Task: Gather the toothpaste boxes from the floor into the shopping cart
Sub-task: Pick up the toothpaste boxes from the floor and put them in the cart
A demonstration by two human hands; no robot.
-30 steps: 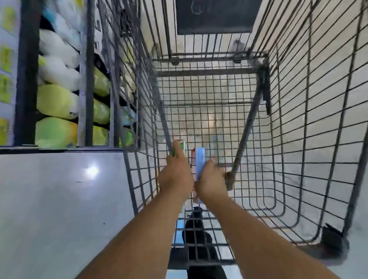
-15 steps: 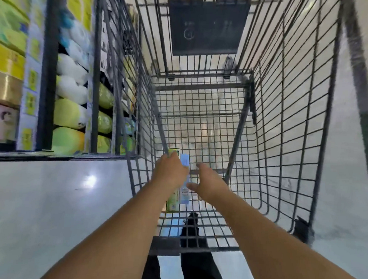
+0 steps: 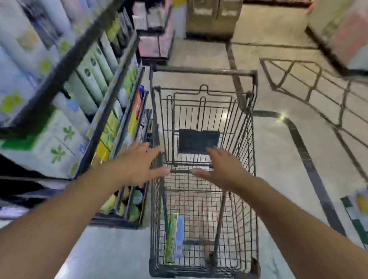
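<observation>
Both hands, left hand [image 3: 136, 165] and right hand [image 3: 222, 169], hover spread and empty above the shopping cart [image 3: 254, 188]. Two toothpaste boxes [image 3: 174, 239] lie inside at 6 o'clock; narrow boxes may slip through the wire.

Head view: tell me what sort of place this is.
Most likely a supermarket aisle. A wire shopping cart stands on a polished tiled floor beside shelves packed with boxed and bottled goods, with more stock across the aisle.
</observation>
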